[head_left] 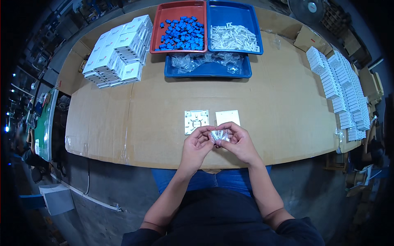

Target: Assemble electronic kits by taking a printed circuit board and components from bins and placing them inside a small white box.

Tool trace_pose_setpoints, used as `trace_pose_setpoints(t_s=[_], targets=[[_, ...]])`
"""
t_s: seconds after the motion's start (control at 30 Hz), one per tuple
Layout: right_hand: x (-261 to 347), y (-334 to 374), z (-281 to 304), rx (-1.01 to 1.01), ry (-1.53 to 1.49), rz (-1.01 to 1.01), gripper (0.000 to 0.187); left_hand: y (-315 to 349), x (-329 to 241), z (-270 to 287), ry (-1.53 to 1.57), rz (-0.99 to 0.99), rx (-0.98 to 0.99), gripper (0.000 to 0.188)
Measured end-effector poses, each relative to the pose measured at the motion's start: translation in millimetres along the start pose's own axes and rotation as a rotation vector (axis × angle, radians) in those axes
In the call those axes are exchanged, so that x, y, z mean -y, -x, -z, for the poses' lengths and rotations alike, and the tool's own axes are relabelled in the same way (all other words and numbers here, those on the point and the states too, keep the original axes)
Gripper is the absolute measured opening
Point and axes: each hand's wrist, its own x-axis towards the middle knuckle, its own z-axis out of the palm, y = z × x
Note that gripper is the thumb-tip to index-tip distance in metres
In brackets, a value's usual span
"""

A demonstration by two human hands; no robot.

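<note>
L hand + R hand grip 1 clear bag; 2 white plates beyond

Small-parts assembly/packing workshop, factory-type. Bench was covered w/ cardboard sheets. At 12 o'clock sat bulk bins: red tray of blue plastic pieces, blue tray of off-white parts, another blue tray w/ clear bags. Stacked white cartons at 10–11 o'clock; rows of white boxes at 2–3 o'clock. Concrete floor at 7–8. Another workstation w/ green surface at 9 o'clock; fan at 1.
</note>
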Motion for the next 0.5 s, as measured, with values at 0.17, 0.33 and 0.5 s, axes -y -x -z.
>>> trace_pose_setpoints(t_s=[0.17, 0.33, 0.5], targets=[[-5, -2, 2, 0.026, -0.082, 0.019, 0.031, -2, 10, 12, -0.013, 0.076, 0.003, 0.027], [-4, -4, 1, -0.055, -0.043, -0.077, 0.025, -1, 14, 11, -0.048, -0.064, -0.016, 0.022], [-5, -2, 3, -0.049, -0.051, 0.008, 0.028, -1, 0, 3, -0.088, -0.069, 0.005, 0.022]])
